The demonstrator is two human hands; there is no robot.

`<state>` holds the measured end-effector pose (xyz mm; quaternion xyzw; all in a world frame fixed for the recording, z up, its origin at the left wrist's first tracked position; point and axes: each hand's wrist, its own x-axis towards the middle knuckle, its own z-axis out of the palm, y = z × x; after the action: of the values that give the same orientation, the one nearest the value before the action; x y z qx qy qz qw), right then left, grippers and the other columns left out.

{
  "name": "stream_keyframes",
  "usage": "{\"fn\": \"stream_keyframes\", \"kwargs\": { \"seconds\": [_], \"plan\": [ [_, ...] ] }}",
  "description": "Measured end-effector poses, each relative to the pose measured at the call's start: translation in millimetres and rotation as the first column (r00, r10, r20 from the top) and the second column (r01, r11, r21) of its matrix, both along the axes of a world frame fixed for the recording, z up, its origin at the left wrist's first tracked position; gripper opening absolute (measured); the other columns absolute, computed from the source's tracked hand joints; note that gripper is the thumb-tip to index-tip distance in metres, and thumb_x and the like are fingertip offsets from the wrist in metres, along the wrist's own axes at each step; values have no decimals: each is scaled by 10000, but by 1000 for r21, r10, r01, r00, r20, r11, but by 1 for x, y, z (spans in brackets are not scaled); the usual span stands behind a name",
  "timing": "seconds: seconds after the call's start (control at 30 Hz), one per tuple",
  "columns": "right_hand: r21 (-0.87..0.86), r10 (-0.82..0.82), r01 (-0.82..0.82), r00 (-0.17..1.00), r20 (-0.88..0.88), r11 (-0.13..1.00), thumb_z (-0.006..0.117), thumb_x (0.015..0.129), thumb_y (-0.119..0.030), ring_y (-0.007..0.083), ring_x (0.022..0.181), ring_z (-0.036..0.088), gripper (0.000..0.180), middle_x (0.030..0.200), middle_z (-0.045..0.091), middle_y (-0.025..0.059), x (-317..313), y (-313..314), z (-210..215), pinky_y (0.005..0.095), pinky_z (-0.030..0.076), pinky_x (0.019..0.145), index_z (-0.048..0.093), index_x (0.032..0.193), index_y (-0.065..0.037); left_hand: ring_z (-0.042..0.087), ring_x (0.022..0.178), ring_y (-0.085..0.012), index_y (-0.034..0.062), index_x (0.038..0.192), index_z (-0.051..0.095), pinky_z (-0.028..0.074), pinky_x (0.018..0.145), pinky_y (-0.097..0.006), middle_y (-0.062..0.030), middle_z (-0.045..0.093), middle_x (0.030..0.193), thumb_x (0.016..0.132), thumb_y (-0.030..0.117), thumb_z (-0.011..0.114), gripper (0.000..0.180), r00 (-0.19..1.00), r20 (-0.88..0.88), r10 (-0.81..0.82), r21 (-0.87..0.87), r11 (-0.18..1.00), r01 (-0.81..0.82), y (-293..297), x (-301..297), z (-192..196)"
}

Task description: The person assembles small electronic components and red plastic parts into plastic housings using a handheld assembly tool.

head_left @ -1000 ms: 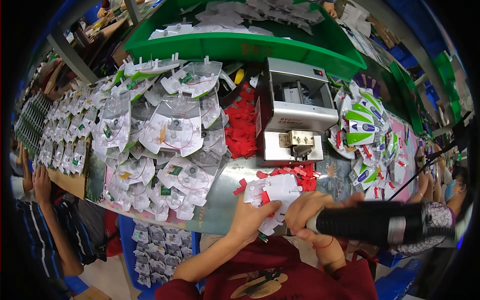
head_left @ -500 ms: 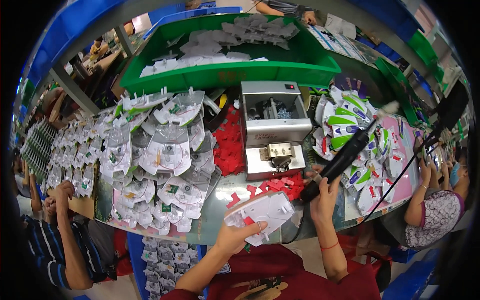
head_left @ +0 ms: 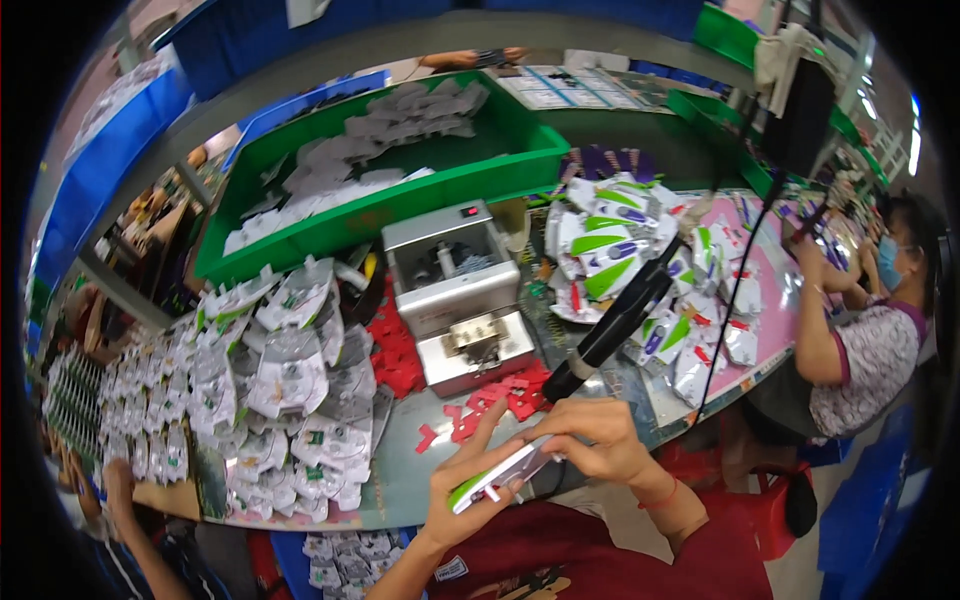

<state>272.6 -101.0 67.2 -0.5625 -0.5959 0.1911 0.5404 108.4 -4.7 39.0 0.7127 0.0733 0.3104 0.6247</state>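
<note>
A white plastic housing with a green edge (head_left: 508, 476) is held tilted, nearly edge-on, above the table's front edge. My left hand (head_left: 462, 492) is closed round its lower side, thumb raised apart. My right hand (head_left: 598, 440) pinches its upper right end with bent fingers. Just beyond my right hand is a black electric screwdriver (head_left: 618, 322), slanting up to the right; no fingers show around it. Small red plastic pieces (head_left: 505, 397) lie scattered past my hands, in front of a metal screw feeder (head_left: 455, 290).
To the left are stacked white housings (head_left: 290, 385) with small circuit boards. At right lies a heap of white, green and purple housings (head_left: 610, 265). A green bin (head_left: 390, 205) of white parts stands behind. A dark cable (head_left: 735, 290) hangs at right, near a seated co-worker (head_left: 865, 340).
My right hand has left the screwdriver and moved onto the housing. The housing has turned from its broad inner face to edge-on. My view has shifted to the right.
</note>
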Motion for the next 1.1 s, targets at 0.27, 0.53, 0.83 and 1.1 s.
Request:
{"fn": "stream_keyframes", "kwargs": {
  "seconds": [0.27,0.53,0.83,1.1],
  "plan": [
    [226,-245,284,951,-185,932,560,789,-130,183,590,568,153,660,597,106,52,-74,-11,277,430,522,618,762,10,228,1285,-320,89,1352,268,357,949,-404,-177,67,1433,686,-18,673,787,861,102,-498,-389,777,495,-24,2,13],
    [95,-742,872,462,-487,480,501,889,-189,56,595,486,191,717,535,-17,247,-151,-47,222,419,530,566,808,-28,355,1195,-382,-61,1284,304,484,823,-404,-214,257,1360,764,-24,565,583,960,86,-267,-691,678,251,-20,0,-8],
    [-176,-926,910,361,-112,376,578,819,-150,101,731,549,290,878,579,36,264,-156,-91,233,476,599,575,1083,-32,416,1155,-364,-81,1260,332,504,786,-355,-212,335,1317,794,-51,506,499,950,-14,-310,-735,648,201,-21,-6,-16],
    [516,-928,775,345,137,364,485,831,-2,201,1018,497,310,1178,512,102,180,-95,-1,304,384,872,509,1140,11,437,1149,-325,-49,1252,371,488,801,-336,-179,370,1305,817,-8,516,461,963,-58,-264,-733,666,139,-16,-20,-20]
  ]
}}
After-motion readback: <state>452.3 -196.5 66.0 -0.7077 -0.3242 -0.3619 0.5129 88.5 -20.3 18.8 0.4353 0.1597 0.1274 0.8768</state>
